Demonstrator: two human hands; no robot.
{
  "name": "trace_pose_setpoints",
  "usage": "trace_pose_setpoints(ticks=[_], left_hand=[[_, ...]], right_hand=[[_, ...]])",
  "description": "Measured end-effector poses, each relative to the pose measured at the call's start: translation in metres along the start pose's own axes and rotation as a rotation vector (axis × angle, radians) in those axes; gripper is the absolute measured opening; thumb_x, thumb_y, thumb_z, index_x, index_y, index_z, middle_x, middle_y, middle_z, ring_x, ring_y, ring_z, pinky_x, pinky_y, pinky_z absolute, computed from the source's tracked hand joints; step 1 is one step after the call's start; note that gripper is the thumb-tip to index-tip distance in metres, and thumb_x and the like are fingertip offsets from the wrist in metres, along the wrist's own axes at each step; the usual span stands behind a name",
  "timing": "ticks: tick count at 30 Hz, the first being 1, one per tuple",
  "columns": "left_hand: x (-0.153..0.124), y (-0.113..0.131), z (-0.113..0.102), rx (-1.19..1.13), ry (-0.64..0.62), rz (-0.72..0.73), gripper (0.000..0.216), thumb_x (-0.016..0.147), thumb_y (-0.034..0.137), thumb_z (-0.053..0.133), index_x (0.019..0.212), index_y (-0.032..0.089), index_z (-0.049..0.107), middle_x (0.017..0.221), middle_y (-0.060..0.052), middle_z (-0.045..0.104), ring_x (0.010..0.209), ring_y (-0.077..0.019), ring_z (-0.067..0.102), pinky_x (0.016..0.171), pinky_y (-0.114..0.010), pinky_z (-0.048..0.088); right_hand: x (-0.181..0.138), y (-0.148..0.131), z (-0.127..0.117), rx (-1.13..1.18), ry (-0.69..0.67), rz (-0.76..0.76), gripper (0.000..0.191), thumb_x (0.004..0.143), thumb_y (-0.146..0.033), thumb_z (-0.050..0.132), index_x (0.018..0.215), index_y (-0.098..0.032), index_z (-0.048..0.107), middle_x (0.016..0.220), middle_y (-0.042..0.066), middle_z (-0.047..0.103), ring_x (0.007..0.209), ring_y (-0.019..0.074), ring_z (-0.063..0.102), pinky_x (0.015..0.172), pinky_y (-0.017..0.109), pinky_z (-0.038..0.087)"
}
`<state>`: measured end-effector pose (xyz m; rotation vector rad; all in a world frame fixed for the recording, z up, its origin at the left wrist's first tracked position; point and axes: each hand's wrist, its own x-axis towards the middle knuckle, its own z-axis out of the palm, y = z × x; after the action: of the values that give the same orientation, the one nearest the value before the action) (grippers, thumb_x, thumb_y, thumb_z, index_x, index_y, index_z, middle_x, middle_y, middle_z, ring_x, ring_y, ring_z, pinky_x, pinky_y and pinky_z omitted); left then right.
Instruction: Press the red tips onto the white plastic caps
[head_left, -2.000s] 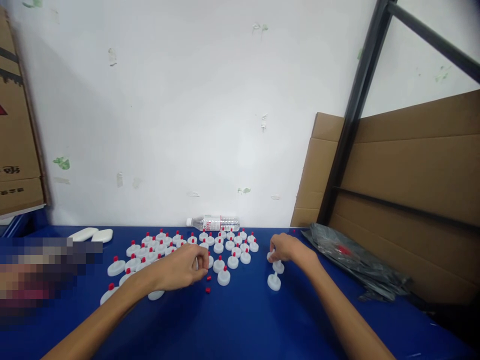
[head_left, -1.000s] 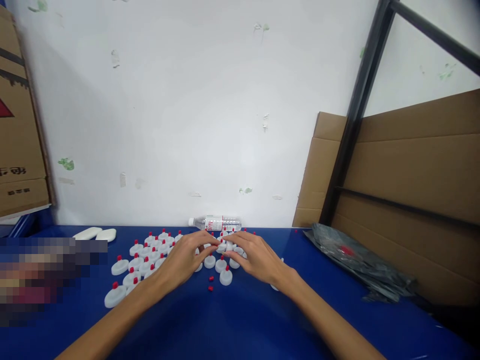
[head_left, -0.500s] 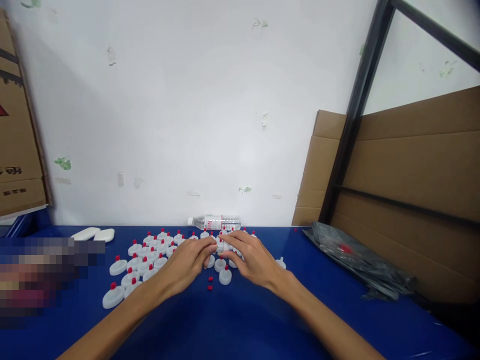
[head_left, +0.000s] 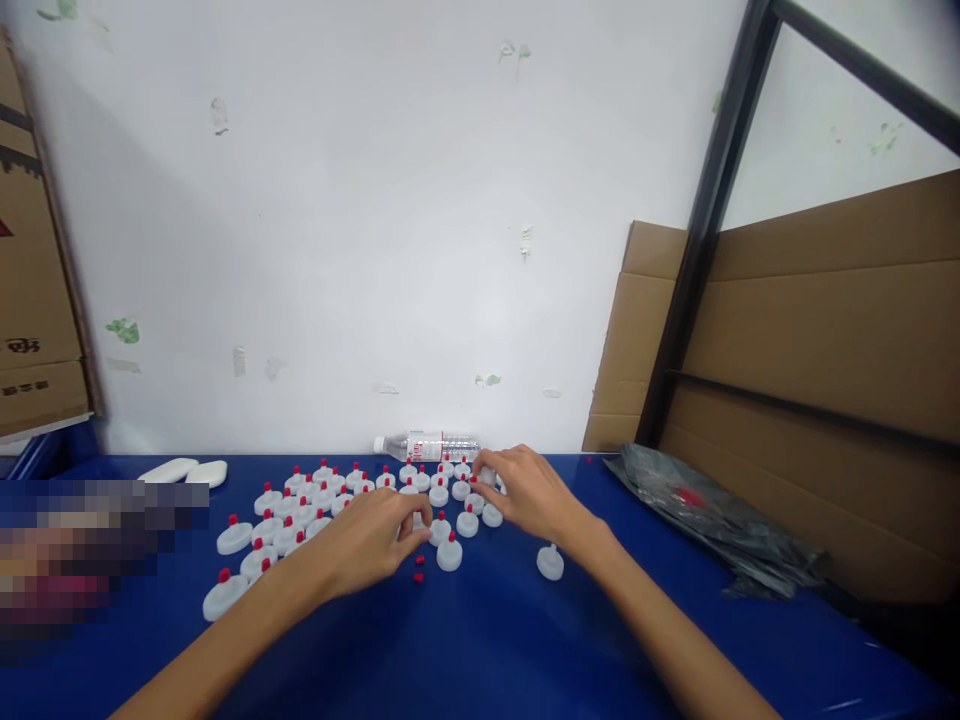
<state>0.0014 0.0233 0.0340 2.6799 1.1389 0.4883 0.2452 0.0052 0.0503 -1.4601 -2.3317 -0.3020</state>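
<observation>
Above the blue worktop (head_left: pixel 480 650), the right hand (head_left: pixel 529 490) had been drawn away from the left hand (head_left: pixel 367 538). Among red-capped pieces (head_left: pixel 449 555), a white piece (head_left: pixel 488 476) was gripped by it; whether anything was held in the left's curled grip could not be told.

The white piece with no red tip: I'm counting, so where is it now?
In the head view, the white piece sits on the blue table, right of the red-tipped pieces, lower in frame than the right hand.

Two bare hands (head_left: pixel 375 540) and slim, bare forearms (head_left: pixel 236 630)
</observation>
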Motion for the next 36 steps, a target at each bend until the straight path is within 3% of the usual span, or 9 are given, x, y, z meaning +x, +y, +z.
trace_pose_setpoints(ticks=[2,6,11,18,22,25,31,34,36], left_hand=[[-0.001,-0.003,-0.001,-0.018,-0.077,-0.002,0.017,0.09,0.037,0.054,0.087,0.025,0.066,0.071,0.002,0.068,0.066,-0.0165,0.061,0.06,-0.026,0.033],[-0.002,-0.009,0.0,-0.06,-0.168,-0.036,0.014,0.086,0.037,0.059,0.082,0.026,0.067,0.07,0.004,0.068,0.066,-0.0153,0.062,0.059,-0.025,0.035],[-0.003,-0.013,0.005,-0.115,-0.242,-0.063,0.013,0.085,0.035,0.058,0.084,0.026,0.067,0.068,0.005,0.067,0.064,-0.0144,0.062,0.056,-0.024,0.037],[-0.001,-0.014,0.011,-0.038,-0.203,-0.005,0.016,0.088,0.031,0.051,0.085,0.025,0.066,0.072,0.003,0.069,0.067,-0.0149,0.061,0.058,-0.025,0.035],[-0.003,-0.014,0.013,0.0,-0.166,0.012,0.017,0.088,0.028,0.049,0.088,0.025,0.066,0.073,0.001,0.069,0.07,-0.0174,0.061,0.059,-0.026,0.034],[-0.005,-0.016,0.014,0.011,-0.133,0.023,0.018,0.087,0.025,0.048,0.089,0.025,0.066,0.072,0.0,0.069,0.069,-0.0183,0.061,0.059,-0.027,0.033],[-0.003,-0.015,0.015,-0.009,-0.139,0.026,0.016,0.089,0.029,0.05,0.09,0.026,0.066,0.072,0.001,0.069,0.069,-0.0181,0.062,0.058,-0.027,0.033],[-0.002,-0.012,0.014,0.025,-0.123,0.038,0.017,0.089,0.028,0.049,0.087,0.025,0.065,0.071,0.001,0.068,0.069,-0.0181,0.061,0.058,-0.027,0.033],[-0.003,-0.01,0.014,0.047,-0.107,0.038,0.016,0.089,0.028,0.048,0.086,0.024,0.064,0.071,0.001,0.067,0.068,-0.018,0.06,0.059,-0.027,0.033]], right_hand=[[-0.001,0.017,-0.003,-0.024,-0.063,0.091,0.019,0.094,-0.035,0.057,0.108,-0.022,0.063,0.087,0.004,0.07,0.087,0.0222,0.064,0.074,0.029,0.041],[-0.003,0.046,0.0,-0.017,-0.156,0.18,0.018,0.088,-0.037,0.065,0.093,-0.021,0.069,0.098,0.008,0.069,0.089,0.022,0.064,0.069,0.027,0.038],[-0.002,0.054,0.007,0.057,-0.32,0.268,0.018,0.082,-0.04,0.071,0.089,-0.024,0.071,0.083,0.0,0.072,0.071,0.0153,0.064,0.057,0.023,0.034],[-0.011,0.068,-0.012,0.059,-0.434,0.449,0.04,0.082,-0.058,0.064,0.093,-0.02,0.071,0.093,0.009,0.073,0.085,0.0224,0.067,0.064,0.027,0.041],[-0.021,0.071,-0.022,0.118,-0.683,0.564,0.034,0.07,-0.044,0.077,0.091,-0.019,0.072,0.071,0.004,0.072,0.064,0.0196,0.068,0.053,0.024,0.044],[-0.021,0.064,-0.019,0.123,-0.758,0.591,0.02,0.068,-0.03,0.078,0.082,-0.017,0.072,0.065,0.003,0.069,0.061,0.0184,0.068,0.05,0.023,0.044],[-0.017,0.058,-0.009,0.028,-0.642,0.511,0.025,0.079,-0.03,0.068,0.059,-0.016,0.067,0.062,0.009,0.068,0.062,0.0226,0.068,0.056,0.029,0.045],[-0.018,0.064,-0.005,-0.027,-0.469,0.443,0.012,0.081,-0.026,0.066,0.079,-0.015,0.072,0.082,0.013,0.072,0.079,0.0268,0.069,0.066,0.032,0.046],[-0.017,0.066,-0.004,-0.044,-0.331,0.388,0.018,0.086,-0.023,0.06,0.098,-0.015,0.07,0.099,0.015,0.07,0.094,0.0281,0.067,0.075,0.033,0.046]])
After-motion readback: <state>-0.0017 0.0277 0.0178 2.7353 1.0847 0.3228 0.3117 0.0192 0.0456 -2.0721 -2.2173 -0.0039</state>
